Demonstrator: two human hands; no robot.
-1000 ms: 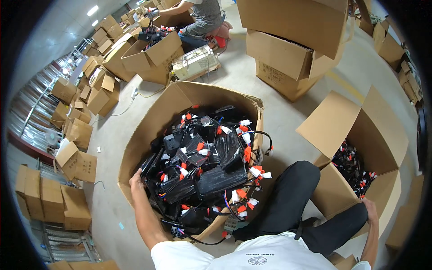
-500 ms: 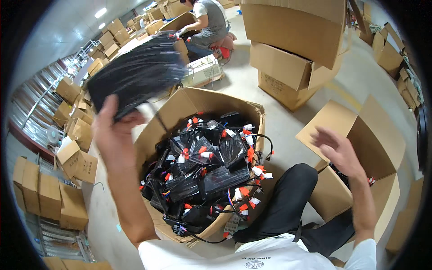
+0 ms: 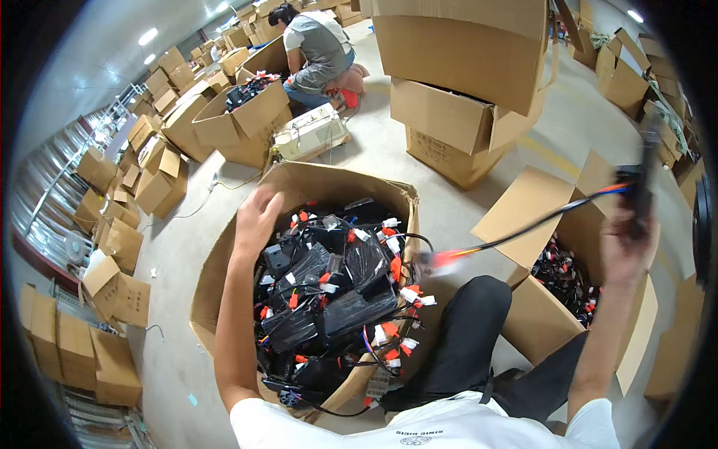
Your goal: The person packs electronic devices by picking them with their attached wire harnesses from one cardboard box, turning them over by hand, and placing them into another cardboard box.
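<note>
My right hand (image 3: 627, 239) is raised above the right-hand carton and grips a black, box-shaped electrical unit (image 3: 640, 191), smeared by motion. Its cable (image 3: 538, 218) trails out to the left, ending in a blurred red and white plug. Over the left inner wall of the big cardboard box (image 3: 206, 307) hovers my left hand (image 3: 259, 217), with nothing seen in it and its fingers loosely apart. Inside that box lie many black film-wrapped units (image 3: 359, 310) with red and white connectors. Smaller black, red and white pieces (image 3: 565, 280) fill the bottom of the open carton (image 3: 542, 314) at right.
My bent knee (image 3: 479, 307) sits between the two boxes. Stacked cartons (image 3: 456, 112) stand ahead. A co-worker (image 3: 318, 56) crouches at the back beside another box of black units (image 3: 250, 123) and a pale machine (image 3: 310, 133). More cartons (image 3: 78, 344) line the left side.
The black unit was in my left hand, raised at the upper left; a black unit is now in my right hand at the right. My left hand came down to the box. The view shifted slightly.
</note>
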